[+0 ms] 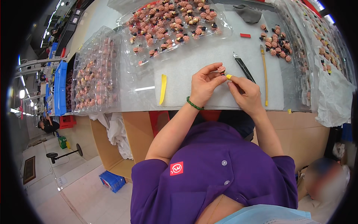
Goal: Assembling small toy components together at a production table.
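Apparently for steadiness, a figurine (221, 70) was pinched above the bench (138, 100) by the left fingers (209, 68), a yellow piece (228, 77) beside it by the right fingers (239, 81); knife (244, 68) and stick (264, 74) were laid within reach.

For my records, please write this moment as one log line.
left hand: holds pink figurine; right hand: touches yellow piece; nearby: black knife, yellow strip

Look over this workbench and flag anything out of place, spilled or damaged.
Crumpled white sheeting droops past the front edge of the workbench at far right, looking untidy. A tiny yellow scrap sits at that edge, apart from the yellow strip on the left. No spill or breakage shows.
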### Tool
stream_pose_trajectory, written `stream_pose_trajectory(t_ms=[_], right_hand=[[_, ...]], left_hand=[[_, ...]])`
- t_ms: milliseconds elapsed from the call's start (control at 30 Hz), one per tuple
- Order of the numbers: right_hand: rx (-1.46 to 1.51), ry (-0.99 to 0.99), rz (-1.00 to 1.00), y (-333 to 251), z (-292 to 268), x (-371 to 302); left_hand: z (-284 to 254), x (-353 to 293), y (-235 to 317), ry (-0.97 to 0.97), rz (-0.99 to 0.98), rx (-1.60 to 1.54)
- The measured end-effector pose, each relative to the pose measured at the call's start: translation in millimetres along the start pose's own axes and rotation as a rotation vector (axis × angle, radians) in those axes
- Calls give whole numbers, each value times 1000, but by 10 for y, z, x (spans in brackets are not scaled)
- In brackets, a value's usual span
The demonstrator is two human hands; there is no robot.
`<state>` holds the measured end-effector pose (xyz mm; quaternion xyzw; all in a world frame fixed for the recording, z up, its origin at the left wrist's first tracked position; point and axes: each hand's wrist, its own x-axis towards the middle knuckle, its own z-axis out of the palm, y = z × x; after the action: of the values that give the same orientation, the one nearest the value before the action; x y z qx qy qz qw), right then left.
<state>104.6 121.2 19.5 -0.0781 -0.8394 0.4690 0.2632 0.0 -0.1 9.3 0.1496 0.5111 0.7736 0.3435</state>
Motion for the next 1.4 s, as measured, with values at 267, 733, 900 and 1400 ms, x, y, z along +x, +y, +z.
stream_pose_trajectory(t_ms=[267,733,900,1400], right_hand=[[-342,329,-143,-10,-229,41],[-67,239,196,82,-757,323],[261,326,31,4,-539,290],[-108,145,14,-86,-238,366]], left_hand=[[5,1,-26,-7,16,65],[26,-6,-27,-35,43,70],[-2,-7,-44,-60,61,122],[15,-19,-43,-28,23,100]])
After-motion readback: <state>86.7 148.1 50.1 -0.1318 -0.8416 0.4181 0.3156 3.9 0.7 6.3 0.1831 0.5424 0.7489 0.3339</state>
